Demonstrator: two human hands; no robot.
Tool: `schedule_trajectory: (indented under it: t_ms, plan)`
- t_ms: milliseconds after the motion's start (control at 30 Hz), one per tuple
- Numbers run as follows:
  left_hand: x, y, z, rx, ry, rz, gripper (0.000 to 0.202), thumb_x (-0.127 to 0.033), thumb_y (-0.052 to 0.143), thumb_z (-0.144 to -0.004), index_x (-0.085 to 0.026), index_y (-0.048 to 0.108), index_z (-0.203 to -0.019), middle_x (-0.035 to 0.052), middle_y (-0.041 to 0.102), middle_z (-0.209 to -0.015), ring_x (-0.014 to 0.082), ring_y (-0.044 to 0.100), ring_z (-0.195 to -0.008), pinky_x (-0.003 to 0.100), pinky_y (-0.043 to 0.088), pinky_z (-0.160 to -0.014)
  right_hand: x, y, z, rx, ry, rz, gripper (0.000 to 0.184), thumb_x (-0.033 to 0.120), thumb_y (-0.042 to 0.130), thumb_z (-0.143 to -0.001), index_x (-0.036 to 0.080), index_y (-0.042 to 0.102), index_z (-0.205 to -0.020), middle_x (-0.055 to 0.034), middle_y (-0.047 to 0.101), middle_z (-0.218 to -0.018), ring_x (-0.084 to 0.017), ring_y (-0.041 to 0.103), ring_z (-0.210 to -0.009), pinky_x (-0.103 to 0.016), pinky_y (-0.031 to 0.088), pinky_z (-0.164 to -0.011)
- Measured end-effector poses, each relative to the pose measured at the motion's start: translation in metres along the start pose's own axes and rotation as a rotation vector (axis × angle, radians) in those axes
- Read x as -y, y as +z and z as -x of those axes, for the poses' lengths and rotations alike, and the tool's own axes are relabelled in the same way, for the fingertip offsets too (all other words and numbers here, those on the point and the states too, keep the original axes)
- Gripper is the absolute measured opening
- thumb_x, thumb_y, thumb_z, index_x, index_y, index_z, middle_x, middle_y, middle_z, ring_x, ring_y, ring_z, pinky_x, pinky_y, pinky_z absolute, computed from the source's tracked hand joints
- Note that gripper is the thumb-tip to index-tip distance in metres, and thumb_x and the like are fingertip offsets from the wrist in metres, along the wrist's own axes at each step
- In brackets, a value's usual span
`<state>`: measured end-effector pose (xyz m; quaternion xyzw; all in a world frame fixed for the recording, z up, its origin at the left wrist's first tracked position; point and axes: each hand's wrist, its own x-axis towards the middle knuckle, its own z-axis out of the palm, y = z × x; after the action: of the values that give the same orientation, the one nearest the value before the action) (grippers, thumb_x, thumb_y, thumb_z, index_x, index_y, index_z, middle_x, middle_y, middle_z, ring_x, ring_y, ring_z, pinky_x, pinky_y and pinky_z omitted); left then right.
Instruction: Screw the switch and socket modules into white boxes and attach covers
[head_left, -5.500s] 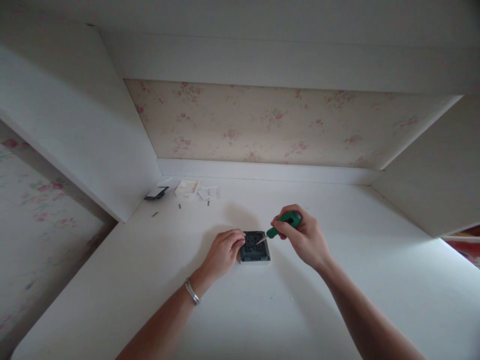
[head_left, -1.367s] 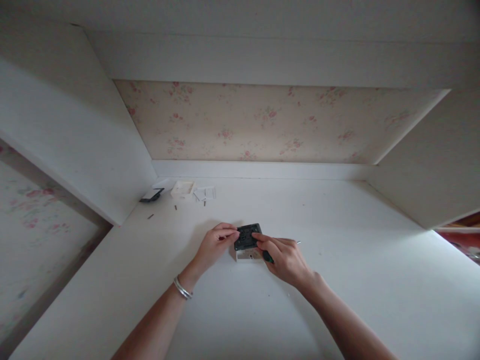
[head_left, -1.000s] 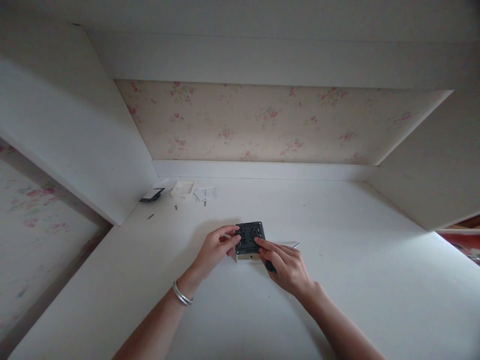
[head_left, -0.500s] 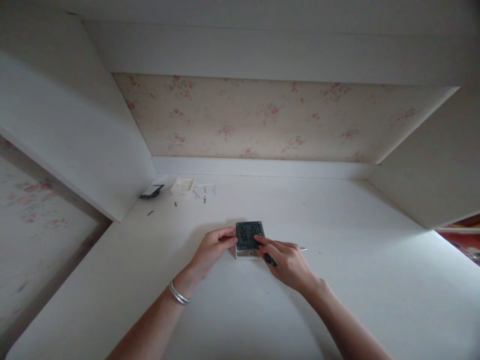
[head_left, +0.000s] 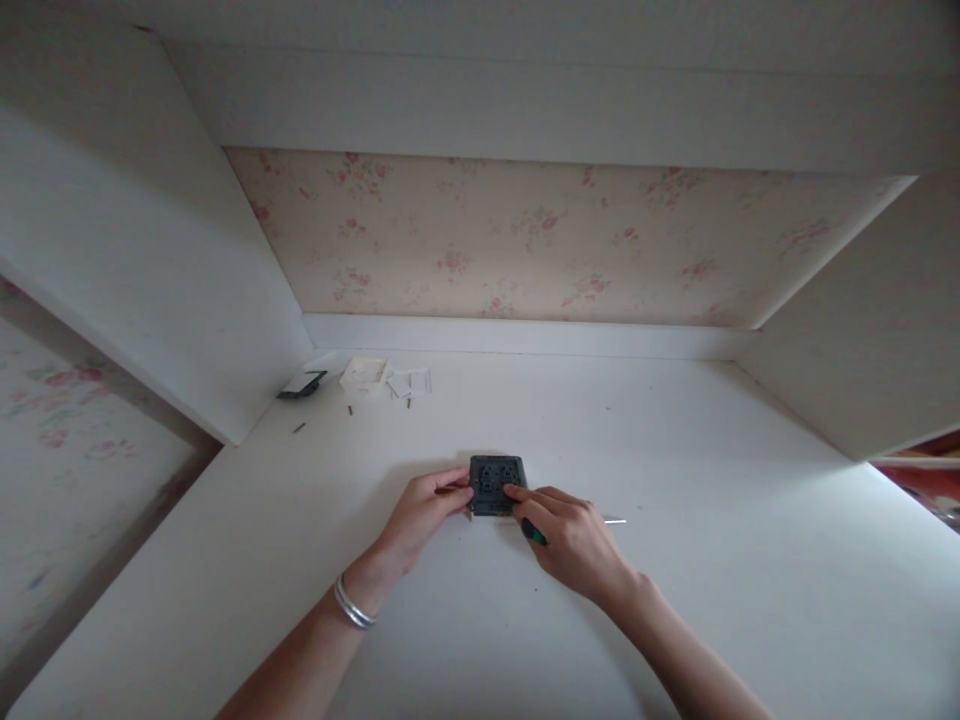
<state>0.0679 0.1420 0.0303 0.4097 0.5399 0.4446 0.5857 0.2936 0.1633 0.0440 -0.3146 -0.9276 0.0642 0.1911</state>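
A dark grey square wall-socket panel lies over a white mounting box, of which only a thin edge shows. My left hand is closed at the panel's left side, thumb and fingertips gripping its edge. From the right, my right hand presses a fingertip on the panel's face. Tucked in that same hand is a screwdriver with a black and green handle; its metal shaft sticks out to the right, beyond the knuckles.
At the back left of the white tabletop lie another dark panel, a second white box, clear plastic pieces and several small screws. White side boards and a floral-papered wall enclose the surface.
The panel has come down toward me and over the white box, covering the box's front opening. Both hands moved with it, the screwdriver staying in my right hand.
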Motion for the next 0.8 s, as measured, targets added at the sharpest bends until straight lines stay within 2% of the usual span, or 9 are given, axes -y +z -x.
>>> schedule_trajectory:
  t_ms: [233,333,400,467,567,633,700,800]
  plan:
    - [0.002,0.004,0.000,0.004,0.081,-0.170,0.043,-0.028,0.065,-0.078,-0.015,0.061,-0.119,0.0069,0.064,-0.097,0.0164,0.061,-0.076,0.028,0.051,-0.068,-0.003,-0.007,-0.001,0.050,0.074,-0.122,0.026,0.001,0.054,-0.071,0.023,0.059,-0.085,-0.0012,0.066,-0.115,-0.018,0.061,-0.094,-0.031,0.052,-0.076]
    - [0.009,-0.001,-0.004,0.011,0.160,-0.248,0.048,-0.029,0.067,-0.078,-0.017,0.057,-0.123,0.0086,0.060,-0.108,0.0163,0.061,-0.078,0.030,0.052,-0.071,-0.004,-0.009,-0.003,0.058,0.072,-0.135,0.026,0.001,0.055,-0.071,0.023,0.059,-0.086,-0.0008,0.066,-0.114,-0.018,0.061,-0.093,-0.031,0.052,-0.077]
    - [0.012,-0.005,-0.007,0.014,0.228,-0.298,0.053,-0.031,0.069,-0.076,-0.019,0.054,-0.126,0.0112,0.052,-0.122,0.0174,0.061,-0.084,0.031,0.054,-0.074,-0.006,-0.010,-0.003,0.051,0.075,-0.135,0.025,0.003,0.056,-0.073,0.024,0.060,-0.086,-0.0015,0.067,-0.112,-0.018,0.061,-0.093,-0.031,0.052,-0.077]
    - [0.012,-0.010,-0.009,0.057,0.296,-0.350,0.056,-0.033,0.068,-0.077,-0.022,0.051,-0.129,0.0125,0.042,-0.133,0.0222,0.058,-0.100,0.031,0.055,-0.074,-0.006,-0.011,-0.002,0.051,0.084,-0.133,0.023,0.005,0.056,-0.075,0.024,0.060,-0.087,-0.0015,0.067,-0.111,-0.018,0.062,-0.092,-0.031,0.052,-0.077]
    - [0.007,-0.013,-0.011,0.159,0.356,-0.431,0.066,-0.035,0.070,-0.075,-0.026,0.045,-0.135,0.0111,0.029,-0.145,0.0300,0.036,-0.128,0.032,0.056,-0.077,-0.006,-0.011,-0.002,0.048,0.088,-0.122,0.020,0.008,0.057,-0.077,0.024,0.061,-0.088,-0.0015,0.067,-0.110,-0.017,0.062,-0.092,-0.030,0.052,-0.076]
    - [0.003,-0.014,-0.013,0.207,0.345,-0.463,0.080,-0.034,0.076,-0.067,-0.027,0.039,-0.138,0.0109,0.024,-0.149,0.0325,0.028,-0.133,0.033,0.056,-0.077,-0.004,-0.012,-0.003,0.034,0.084,-0.109,0.018,0.010,0.057,-0.078,0.024,0.061,-0.088,-0.0026,0.068,-0.108,-0.017,0.063,-0.091,-0.029,0.052,-0.075]
    - [0.000,-0.013,-0.016,0.229,0.337,-0.483,0.085,-0.033,0.079,-0.063,-0.027,0.039,-0.138,0.0117,0.027,-0.148,0.0334,0.030,-0.132,0.033,0.056,-0.076,-0.003,-0.013,-0.004,0.027,0.087,-0.094,0.014,0.013,0.058,-0.080,0.024,0.061,-0.087,-0.0035,0.068,-0.107,-0.017,0.064,-0.090,-0.029,0.052,-0.075]
    - [-0.004,-0.012,-0.019,0.228,0.368,-0.507,0.076,-0.032,0.078,-0.064,-0.026,0.046,-0.134,0.0113,0.037,-0.142,0.0324,0.037,-0.128,0.031,0.055,-0.074,-0.001,-0.015,-0.005,0.043,0.098,-0.086,0.008,0.017,0.057,-0.082,0.023,0.061,-0.084,-0.0041,0.068,-0.109,-0.018,0.064,-0.089,-0.030,0.052,-0.076]
